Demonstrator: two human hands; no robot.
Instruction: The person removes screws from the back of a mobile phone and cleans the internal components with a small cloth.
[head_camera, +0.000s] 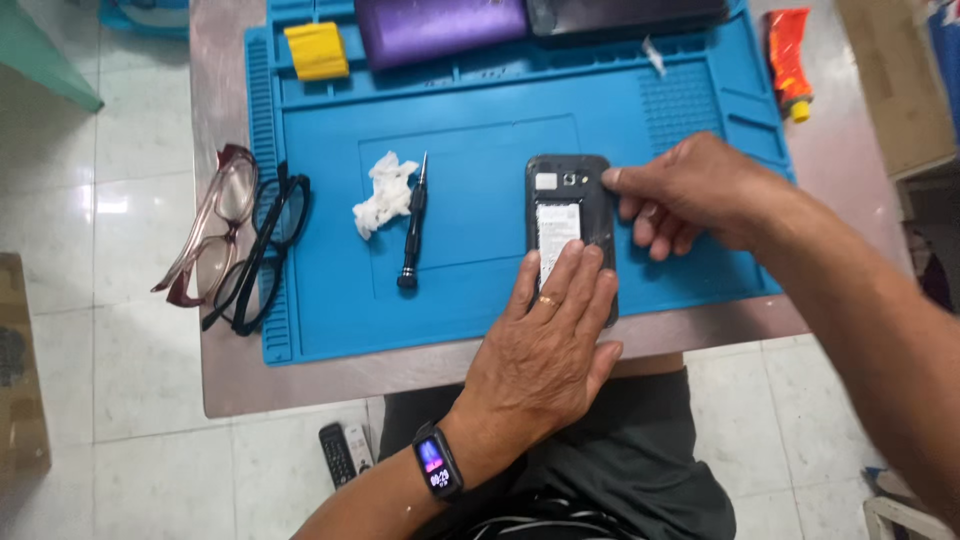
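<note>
On phone (566, 205), both hands flat.

**Labels and screens on a repair bench**

A white rectangular label (556, 238) runs down the opened back of a dark phone (568, 190) on the blue mat (330, 300), a smaller pale sticker (546, 181) above it. A wrist band's small screen (434, 458) glows blue and pink. An orange-red tube (788, 55) lies at the table's far right, beside a brown cardboard box (895, 80).
</note>
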